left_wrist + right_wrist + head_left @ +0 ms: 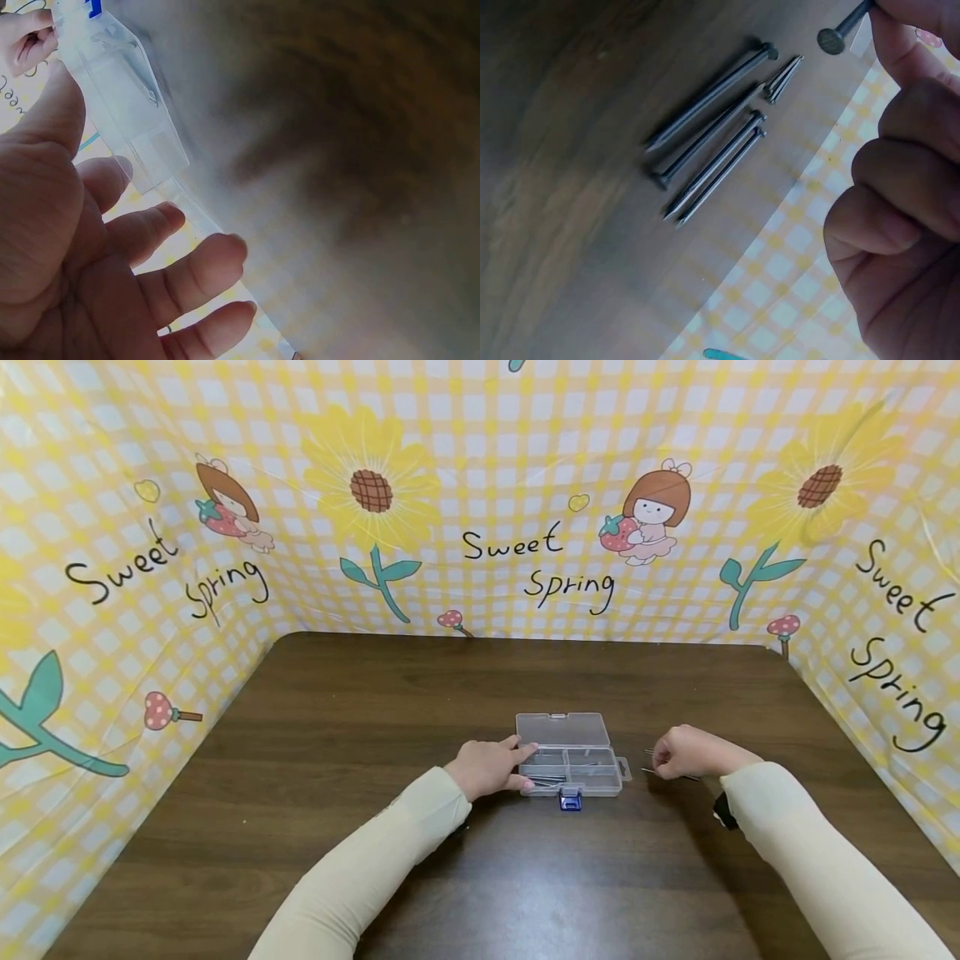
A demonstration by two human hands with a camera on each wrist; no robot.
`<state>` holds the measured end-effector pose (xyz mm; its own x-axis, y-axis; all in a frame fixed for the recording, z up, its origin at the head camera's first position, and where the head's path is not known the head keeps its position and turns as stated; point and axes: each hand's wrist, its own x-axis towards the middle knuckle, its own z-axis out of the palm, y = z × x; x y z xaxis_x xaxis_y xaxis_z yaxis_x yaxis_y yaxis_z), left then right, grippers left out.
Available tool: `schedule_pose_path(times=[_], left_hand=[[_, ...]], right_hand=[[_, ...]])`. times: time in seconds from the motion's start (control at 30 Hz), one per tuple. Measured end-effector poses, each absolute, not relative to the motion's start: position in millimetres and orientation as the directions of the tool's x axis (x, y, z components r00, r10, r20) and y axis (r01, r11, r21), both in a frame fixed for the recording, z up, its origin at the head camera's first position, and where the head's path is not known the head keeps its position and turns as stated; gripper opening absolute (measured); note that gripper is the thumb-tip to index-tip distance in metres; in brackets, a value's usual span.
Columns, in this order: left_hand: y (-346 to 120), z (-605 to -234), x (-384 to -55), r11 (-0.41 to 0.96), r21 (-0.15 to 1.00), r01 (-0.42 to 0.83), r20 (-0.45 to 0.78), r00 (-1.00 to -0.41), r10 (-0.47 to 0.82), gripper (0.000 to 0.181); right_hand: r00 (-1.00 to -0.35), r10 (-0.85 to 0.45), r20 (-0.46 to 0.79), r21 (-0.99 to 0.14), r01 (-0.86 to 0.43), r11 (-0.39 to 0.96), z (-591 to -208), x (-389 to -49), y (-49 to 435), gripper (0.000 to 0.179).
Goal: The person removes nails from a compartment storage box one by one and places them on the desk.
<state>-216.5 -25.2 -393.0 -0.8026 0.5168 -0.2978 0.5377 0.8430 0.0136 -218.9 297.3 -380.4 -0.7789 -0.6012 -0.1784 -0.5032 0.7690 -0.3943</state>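
A clear plastic compartment box [592, 781] lies on the table with its lid [561, 729] tipped back. Long nails [546, 779] rest in its front left compartment. My left hand [483, 768] touches the box's left end, thumb near the front corner and forefinger near the back; in the left wrist view its other fingers are loosely spread. To the right of the box, my right hand [678, 752] pinches a nail [840, 34] between thumb and forefinger, its flat head showing. Several loose nails [712, 97] lie on the table under this hand, long ones beside a small cluster of shorter ones [781, 79].
A blue latch [571, 801] hangs at the box's front, and a clear hanging tab [624, 768] sticks out from its right end. The brown wooden table [360, 693] is enclosed at the back and sides by yellow checked cloth [420, 585].
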Motion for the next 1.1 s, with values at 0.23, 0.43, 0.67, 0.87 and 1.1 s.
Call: schedule_pose_path(times=[0.23, 0.43, 0.67, 0.87, 1.1], left_hand=[[-28, -392, -217, 0.840, 0.018, 0.542, -0.289, -0.802, 0.523, 0.069], [-29, -389, -216, 0.845, -0.028, 0.533, -0.293, -0.813, 0.503, 0.069], [-24, -391, -212, 0.832, -0.030, 0.555, -0.301, -0.798, 0.522, 0.069], [-26, -390, -212, 0.840, -0.013, 0.543, -0.293, -0.805, 0.516, 0.068], [-27, -391, -213, 0.837, 0.015, 0.546, -0.286, -0.800, 0.527, 0.068]], right_hand=[[-0.797, -0.573, -0.190, -0.444, -0.451, 0.774, -381, -214, 309, 0.012], [-0.807, -0.561, -0.186, -0.451, -0.437, 0.778, -382, -210, 310, 0.012], [-0.820, -0.532, -0.212, -0.446, -0.403, 0.799, -387, -197, 322, 0.011], [-0.822, -0.538, -0.188, -0.426, -0.426, 0.798, -384, -197, 327, 0.010], [-0.831, -0.523, -0.192, -0.430, -0.407, 0.805, -379, -194, 332, 0.009]])
